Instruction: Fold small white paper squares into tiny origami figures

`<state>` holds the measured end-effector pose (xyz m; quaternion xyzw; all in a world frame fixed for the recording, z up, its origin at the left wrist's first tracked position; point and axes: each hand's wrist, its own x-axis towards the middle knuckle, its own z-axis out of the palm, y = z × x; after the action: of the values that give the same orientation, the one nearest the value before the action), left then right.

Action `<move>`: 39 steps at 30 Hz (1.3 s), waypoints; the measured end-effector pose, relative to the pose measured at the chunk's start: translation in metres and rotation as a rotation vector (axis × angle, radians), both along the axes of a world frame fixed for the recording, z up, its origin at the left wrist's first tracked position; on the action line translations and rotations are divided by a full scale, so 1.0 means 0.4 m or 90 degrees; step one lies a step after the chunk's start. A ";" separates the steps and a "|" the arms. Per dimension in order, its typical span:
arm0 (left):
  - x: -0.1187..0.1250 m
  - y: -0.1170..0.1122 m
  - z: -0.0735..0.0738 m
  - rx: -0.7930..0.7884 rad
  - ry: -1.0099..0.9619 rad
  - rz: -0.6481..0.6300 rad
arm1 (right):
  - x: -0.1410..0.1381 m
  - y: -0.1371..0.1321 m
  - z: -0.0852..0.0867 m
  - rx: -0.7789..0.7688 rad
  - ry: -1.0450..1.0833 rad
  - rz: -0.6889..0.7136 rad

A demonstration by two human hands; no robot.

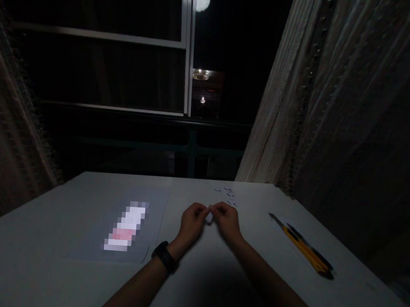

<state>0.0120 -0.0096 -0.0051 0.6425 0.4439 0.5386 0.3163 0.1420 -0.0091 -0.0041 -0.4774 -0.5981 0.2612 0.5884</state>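
Over the middle of a white table (44, 236), my left hand (192, 225) and my right hand (227, 221) meet fingertip to fingertip. Both pinch a small white piece of paper (209, 215) between them, just above the tabletop. A black band sits on my left wrist (165, 257). Several small paper scraps (227, 194) lie on the table just beyond my right hand.
A yellow utility knife (305, 250) and a dark pen lie on the table at the right. A sheet with a blurred patch (126, 227) lies flat at the left. Curtains hang on both sides of a dark window (126, 73) behind the table.
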 end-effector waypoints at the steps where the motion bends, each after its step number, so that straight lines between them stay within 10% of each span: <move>1: 0.002 -0.003 0.003 0.002 -0.004 -0.007 | 0.003 -0.001 0.001 0.006 -0.008 -0.013; 22: 0.007 0.000 0.006 -0.220 -0.176 -0.135 | 0.020 0.000 0.016 0.000 -0.048 -0.009; 39: -0.007 0.010 0.013 -0.145 -0.018 -0.137 | 0.024 0.017 0.018 -0.040 0.119 0.160</move>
<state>0.0090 -0.0057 0.0000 0.6390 0.4261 0.4563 0.4493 0.1515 -0.0021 0.0033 -0.3907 -0.5871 0.3947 0.5890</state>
